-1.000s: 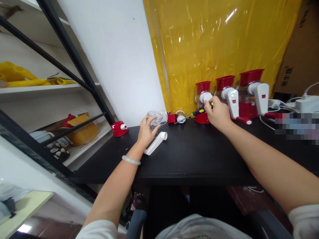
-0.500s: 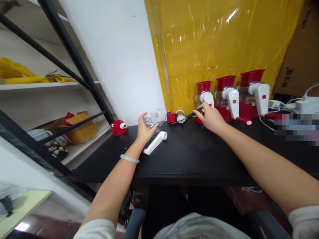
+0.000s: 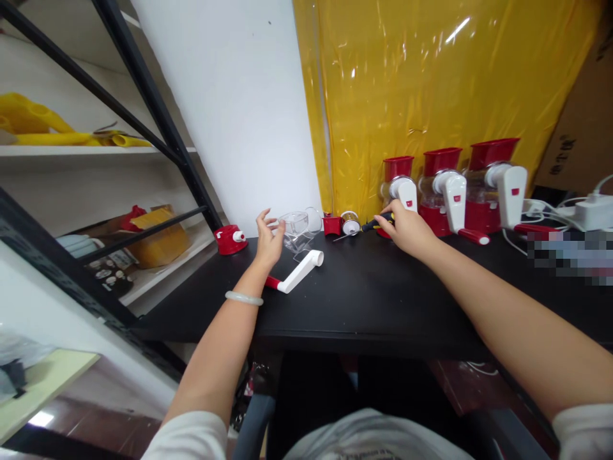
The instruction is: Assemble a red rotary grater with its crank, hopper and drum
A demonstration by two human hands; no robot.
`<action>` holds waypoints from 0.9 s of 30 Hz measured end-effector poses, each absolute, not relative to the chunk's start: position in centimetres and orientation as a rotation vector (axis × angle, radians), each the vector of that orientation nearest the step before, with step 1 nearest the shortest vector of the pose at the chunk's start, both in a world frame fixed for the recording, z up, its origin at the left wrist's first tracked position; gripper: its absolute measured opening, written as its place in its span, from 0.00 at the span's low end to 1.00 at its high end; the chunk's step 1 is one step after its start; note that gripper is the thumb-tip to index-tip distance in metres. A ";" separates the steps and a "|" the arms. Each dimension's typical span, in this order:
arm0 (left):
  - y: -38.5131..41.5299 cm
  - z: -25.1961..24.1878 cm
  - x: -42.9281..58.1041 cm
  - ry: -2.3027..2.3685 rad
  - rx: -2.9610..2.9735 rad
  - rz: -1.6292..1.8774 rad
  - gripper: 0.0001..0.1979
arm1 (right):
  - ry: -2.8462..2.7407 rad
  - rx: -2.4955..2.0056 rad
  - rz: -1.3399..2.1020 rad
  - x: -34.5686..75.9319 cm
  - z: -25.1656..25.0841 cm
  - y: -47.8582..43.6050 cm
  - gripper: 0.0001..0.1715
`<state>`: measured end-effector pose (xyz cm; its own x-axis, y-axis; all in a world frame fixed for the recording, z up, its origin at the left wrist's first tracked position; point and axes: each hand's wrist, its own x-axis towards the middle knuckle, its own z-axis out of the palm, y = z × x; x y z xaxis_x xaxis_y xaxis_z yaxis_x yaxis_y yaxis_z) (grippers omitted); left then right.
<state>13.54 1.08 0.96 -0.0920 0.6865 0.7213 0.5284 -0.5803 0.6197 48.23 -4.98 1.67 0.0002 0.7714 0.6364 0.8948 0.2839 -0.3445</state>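
Note:
Fingers apart, my left hand (image 3: 269,239) is just left of a clear plastic housing (image 3: 297,230) that rests on the black table. My right hand (image 3: 407,231) is closed around the dark, yellow-marked handle of a screwdriver (image 3: 377,222), its shaft pointing left. Beyond the shaft lie a small red part (image 3: 332,224) and a round drum with a white end (image 3: 351,223). A white crank (image 3: 301,271) with a red grip lies in front of the housing. The red base (image 3: 230,240) with a white knob sits at the table's left end.
Three red and clear machines with white cranks (image 3: 454,198) stand at the back right, beside white cables and a power block (image 3: 595,212). A black-framed shelf (image 3: 158,121) holding boxes rises at the left. Yellow sheeting (image 3: 431,76) covers the wall behind.
My left hand has let go of the clear housing and moved slightly left and up, its fingers opening. My right hand still holds the screwdriver. The view has shifted slightly.

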 end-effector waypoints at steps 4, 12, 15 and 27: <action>1.4 3.0 11.1 1.540 1.905 2.053 0.33 | -1.841 -1.539 -0.211 48.4 1.7 -5.0 0.19; 2.4 5.3 5.9 2.359 1.989 1.541 0.22 | -2.315 -1.587 -0.118 48.3 1.4 -5.5 0.19; 2.9 4.5 3.5 2.559 1.924 1.242 0.32 | -2.471 -1.696 0.015 47.8 1.3 -6.2 0.22; 8.4 1.5 -5.4 2.584 1.740 0.933 0.56 | -2.540 -2.239 -0.017 45.7 3.2 -9.7 0.36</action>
<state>-5.38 8.41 1.55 -0.4227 0.8163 0.3936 0.8795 0.2647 0.3956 45.69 -9.69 3.22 -0.1086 0.9785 -0.1751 0.9761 0.1383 0.1676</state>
